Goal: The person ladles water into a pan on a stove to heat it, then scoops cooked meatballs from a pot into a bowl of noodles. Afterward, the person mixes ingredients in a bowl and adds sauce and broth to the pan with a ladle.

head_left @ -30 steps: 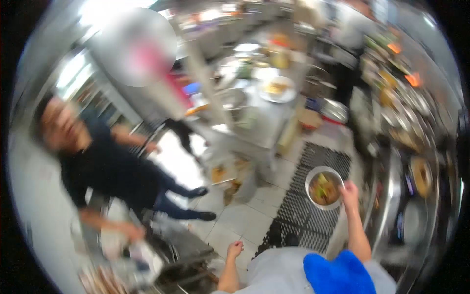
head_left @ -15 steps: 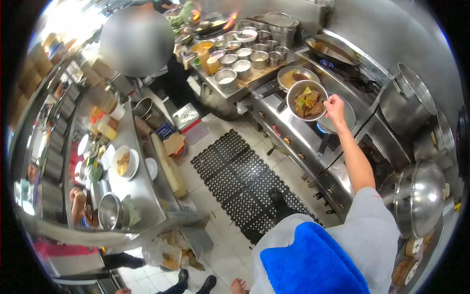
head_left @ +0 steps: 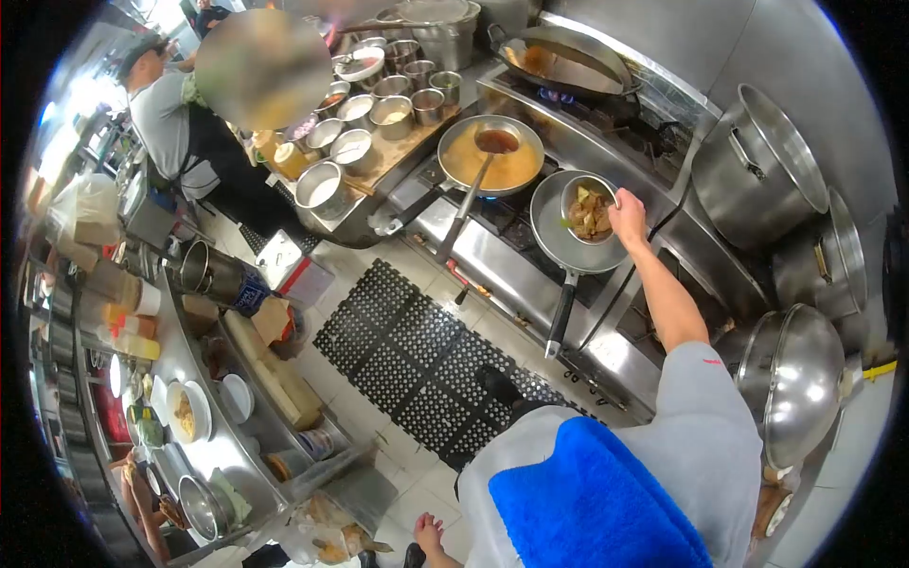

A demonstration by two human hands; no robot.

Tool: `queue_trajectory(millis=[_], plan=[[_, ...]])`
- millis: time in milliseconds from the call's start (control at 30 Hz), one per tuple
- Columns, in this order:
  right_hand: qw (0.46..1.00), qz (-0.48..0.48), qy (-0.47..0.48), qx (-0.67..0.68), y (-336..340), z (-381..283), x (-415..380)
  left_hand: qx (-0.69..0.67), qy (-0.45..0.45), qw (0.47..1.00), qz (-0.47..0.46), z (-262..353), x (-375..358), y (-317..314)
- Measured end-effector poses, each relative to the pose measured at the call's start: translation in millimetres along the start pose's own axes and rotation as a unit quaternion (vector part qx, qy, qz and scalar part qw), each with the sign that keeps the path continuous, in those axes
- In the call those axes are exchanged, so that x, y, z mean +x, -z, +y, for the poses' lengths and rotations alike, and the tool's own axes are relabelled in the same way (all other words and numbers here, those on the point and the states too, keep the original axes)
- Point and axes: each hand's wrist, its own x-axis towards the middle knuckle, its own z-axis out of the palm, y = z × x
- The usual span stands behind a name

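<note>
My right hand (head_left: 628, 221) grips the rim of a small metal bowl (head_left: 567, 201), tilted over a grey frying pan (head_left: 554, 234) on the stove. Browned meat and green vegetable pieces (head_left: 591, 216) lie in the bowl. Whether the bowl touches the pan cannot be told. Left of it, a second frying pan (head_left: 452, 151) holds orange-brown sauce, with a ladle (head_left: 471, 194) resting in it. My left hand (head_left: 429, 530) hangs low beside my body, fingers apart, holding nothing.
A wok (head_left: 606, 71) sits over a flame at the back. Large pots (head_left: 757, 170) lean at the right. Metal containers (head_left: 391, 118) crowd the counter. Beyond it stands a co-worker (head_left: 227, 156). A rubber mat (head_left: 407, 350) covers the floor beside a prep counter (head_left: 251, 417).
My right hand has brought the bowl down and over the grey pan, tilting it. The view has shifted, and my left hand shows more at the bottom.
</note>
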Motion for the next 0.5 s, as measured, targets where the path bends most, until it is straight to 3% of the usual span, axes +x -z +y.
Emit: queue_trajectory(millis=[67,233,500], plan=[[0.996,-0.065,0.055,-0.02,-3,8,0,0.007,-0.014,1.0,-0.018,8,0,-11],[0.978,-0.123,0.156,-0.069,-14,16,6,0.032,0.009,0.999,-0.014,11,-3,-11],[0.945,-0.16,0.25,-0.138,-9,25,40,0.041,0.039,0.998,0.035,-1,-35,-16]])
